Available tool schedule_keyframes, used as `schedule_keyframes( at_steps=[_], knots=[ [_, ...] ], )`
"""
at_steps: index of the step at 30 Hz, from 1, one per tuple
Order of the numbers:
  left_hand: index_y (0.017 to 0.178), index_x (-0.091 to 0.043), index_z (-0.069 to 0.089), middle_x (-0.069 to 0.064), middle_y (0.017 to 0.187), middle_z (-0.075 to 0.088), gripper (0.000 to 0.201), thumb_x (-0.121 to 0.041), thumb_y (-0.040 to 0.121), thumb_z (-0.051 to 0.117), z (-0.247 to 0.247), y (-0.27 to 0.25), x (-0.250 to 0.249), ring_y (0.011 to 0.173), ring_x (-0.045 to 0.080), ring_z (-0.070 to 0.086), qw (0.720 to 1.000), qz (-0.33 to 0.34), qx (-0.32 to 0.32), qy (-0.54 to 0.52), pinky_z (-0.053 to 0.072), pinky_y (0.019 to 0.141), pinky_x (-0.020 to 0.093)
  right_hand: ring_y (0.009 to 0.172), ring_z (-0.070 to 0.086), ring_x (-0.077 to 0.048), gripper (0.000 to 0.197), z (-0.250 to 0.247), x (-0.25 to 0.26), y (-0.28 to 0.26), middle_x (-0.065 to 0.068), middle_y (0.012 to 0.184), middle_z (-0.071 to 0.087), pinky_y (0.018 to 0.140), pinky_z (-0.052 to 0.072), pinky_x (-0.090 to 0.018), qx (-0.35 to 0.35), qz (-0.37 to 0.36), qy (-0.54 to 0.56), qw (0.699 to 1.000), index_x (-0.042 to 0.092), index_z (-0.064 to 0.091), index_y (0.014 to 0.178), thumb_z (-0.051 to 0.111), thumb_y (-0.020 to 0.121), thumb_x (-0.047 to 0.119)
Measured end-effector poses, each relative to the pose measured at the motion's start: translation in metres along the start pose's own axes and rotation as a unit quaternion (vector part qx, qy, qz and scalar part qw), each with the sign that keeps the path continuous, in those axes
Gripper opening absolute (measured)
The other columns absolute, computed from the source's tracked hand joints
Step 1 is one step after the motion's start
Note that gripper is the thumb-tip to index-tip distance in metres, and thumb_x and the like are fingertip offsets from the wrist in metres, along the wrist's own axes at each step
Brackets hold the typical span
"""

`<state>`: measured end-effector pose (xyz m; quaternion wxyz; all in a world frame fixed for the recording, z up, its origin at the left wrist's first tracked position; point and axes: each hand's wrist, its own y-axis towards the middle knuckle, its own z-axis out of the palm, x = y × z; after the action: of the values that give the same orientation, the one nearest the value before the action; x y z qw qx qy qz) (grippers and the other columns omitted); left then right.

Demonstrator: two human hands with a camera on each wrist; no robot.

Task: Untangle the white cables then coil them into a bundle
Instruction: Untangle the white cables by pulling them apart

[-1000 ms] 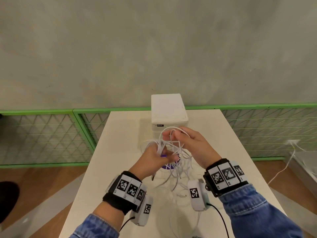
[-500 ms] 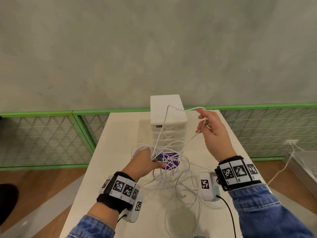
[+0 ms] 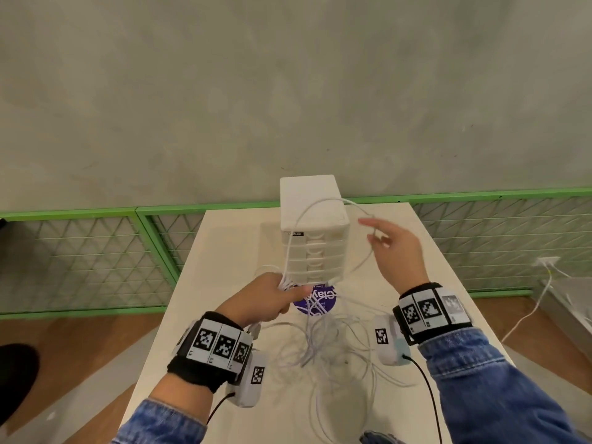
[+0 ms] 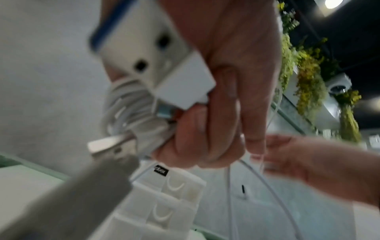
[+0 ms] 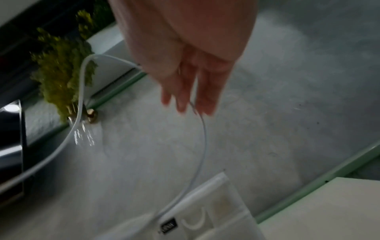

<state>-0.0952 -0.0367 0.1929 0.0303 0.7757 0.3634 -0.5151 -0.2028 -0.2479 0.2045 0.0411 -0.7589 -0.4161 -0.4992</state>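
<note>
Cables mid-untangle, one strand lifted.
Left hand (image 3: 269, 299) fist-clamped on gathered white cables (image 3: 323, 344); loose tangle spills beneath onto worktop (image 3: 224, 251). Right hand (image 3: 394, 251) raised beside, fingers spread, one strand draped across them.

A grey concrete wall (image 3: 288, 91) rose behind the pale surface (image 3: 237, 251). Along its foot ran a green-framed wire-mesh fence (image 3: 80, 261). The floor (image 3: 64, 344) was brown wood. Yellow-green hanging plants (image 4: 308, 73) and a round ceiling light (image 4: 333, 3) showed overhead.
</note>
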Motion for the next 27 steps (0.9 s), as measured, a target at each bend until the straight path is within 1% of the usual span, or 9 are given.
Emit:
schedule_keyframes(
  at_steps=[3, 6, 9, 12, 15, 18, 21, 24, 27],
  knots=[
    [0.061, -0.017, 0.034, -0.01, 0.042, 0.031, 0.044, -0.036, 0.095, 0.054, -0.002, -0.005, -0.015, 0.036, 0.007, 0.02, 0.997, 0.006, 0.025, -0.066, 0.018, 0.038, 0.017, 0.125, 0.046, -0.019, 0.025, 0.007, -0.019, -0.006, 0.0, 0.137, 0.052, 0.106, 0.032, -0.03, 0.247, 0.095, -0.17, 0.949, 0.025, 0.064, 0.113, 0.057, 0.09, 0.023],
    [0.07, -0.014, 0.039, -0.011, 0.041, 0.036, 0.038, -0.038, 0.092, 0.058, -0.003, -0.005, -0.023, 0.037, 0.007, 0.023, 0.993, 0.011, -0.009, -0.113, 0.021, 0.037, 0.016, 0.105, 0.058, -0.019, 0.02, 0.013, -0.014, -0.015, 0.001, 0.112, 0.066, 0.087, 0.041, -0.028, 0.194, 0.1, -0.139, 0.966, 0.02, 0.067, 0.099, 0.055, 0.091, 0.033],
    [0.069, -0.016, 0.036, -0.011, 0.043, 0.036, 0.039, -0.039, 0.09, 0.06, -0.005, -0.005, -0.028, 0.039, 0.008, 0.022, 0.986, 0.018, -0.025, -0.165, 0.02, 0.037, 0.016, 0.074, 0.062, -0.015, 0.035, 0.019, 0.005, -0.028, 0.002, 0.074, 0.068, 0.068, 0.046, -0.025, 0.18, 0.076, 0.063, 0.979, 0.019, 0.069, 0.084, 0.044, 0.096, 0.039],
    [0.066, -0.017, 0.039, -0.008, 0.047, 0.033, 0.038, -0.037, 0.091, 0.059, -0.006, -0.006, -0.033, 0.041, 0.009, 0.021, 0.98, 0.033, -0.028, -0.193, 0.019, 0.038, 0.017, 0.077, 0.067, -0.017, 0.057, 0.025, 0.017, -0.041, -0.005, 0.082, 0.072, 0.07, 0.053, -0.023, 0.262, 0.108, 0.233, 0.93, 0.015, 0.069, 0.099, 0.025, 0.094, 0.05],
    [0.064, -0.017, 0.041, -0.007, 0.048, 0.031, 0.037, -0.035, 0.092, 0.059, -0.006, -0.008, -0.036, 0.042, 0.01, 0.02, 0.978, 0.045, -0.033, -0.199, 0.017, 0.039, 0.018, 0.09, 0.068, -0.016, 0.062, 0.032, 0.01, -0.047, -0.005, 0.1, 0.072, 0.076, 0.051, -0.021, 0.294, 0.113, 0.296, 0.902, 0.02, 0.067, 0.109, 0.031, 0.088, 0.065],
    [0.063, -0.016, 0.042, -0.007, 0.047, 0.03, 0.037, -0.031, 0.093, 0.057, -0.006, -0.01, -0.036, 0.042, 0.009, 0.019, 0.976, 0.053, -0.03, -0.207, 0.016, 0.039, 0.018, 0.096, 0.066, -0.015, 0.03, 0.038, 0.008, -0.049, -0.002, 0.106, 0.07, 0.081, 0.051, -0.027, 0.297, 0.068, 0.29, 0.907, 0.025, 0.065, 0.111, 0.051, 0.086, 0.032],
    [0.063, -0.014, 0.044, -0.006, 0.048, 0.029, 0.037, -0.03, 0.094, 0.057, -0.007, -0.015, -0.036, 0.043, 0.009, 0.018, 0.976, 0.062, -0.033, -0.207, 0.016, 0.04, 0.018, 0.066, 0.061, -0.01, 0.031, 0.044, 0.009, -0.048, -0.003, 0.076, 0.065, 0.065, 0.048, -0.02, 0.269, 0.055, 0.25, 0.928, 0.02, 0.066, 0.096, 0.041, 0.094, 0.001],
    [0.062, -0.014, 0.044, -0.006, 0.049, 0.03, 0.036, -0.028, 0.093, 0.057, -0.015, -0.018, -0.037, 0.042, 0.009, 0.019, 0.969, 0.071, -0.067, -0.229, 0.016, 0.04, 0.018, 0.056, 0.057, -0.017, 0.026, 0.042, -0.003, -0.045, -0.009, 0.069, 0.061, 0.054, 0.047, -0.022, 0.274, 0.086, 0.2, 0.937, 0.015, 0.064, 0.104, 0.039, 0.099, 0.009],
    [0.062, -0.013, 0.045, -0.004, 0.049, 0.032, 0.036, -0.025, 0.093, 0.058, -0.024, -0.02, -0.036, 0.041, 0.008, 0.021, 0.965, 0.078, -0.099, -0.23, 0.016, 0.039, 0.018, 0.068, 0.065, -0.021, 0.019, 0.034, -0.031, -0.043, -0.008, 0.075, 0.069, 0.073, 0.053, -0.038, 0.254, 0.105, 0.151, 0.95, 0.02, 0.066, 0.105, 0.051, 0.093, 0.015]
  ],
)
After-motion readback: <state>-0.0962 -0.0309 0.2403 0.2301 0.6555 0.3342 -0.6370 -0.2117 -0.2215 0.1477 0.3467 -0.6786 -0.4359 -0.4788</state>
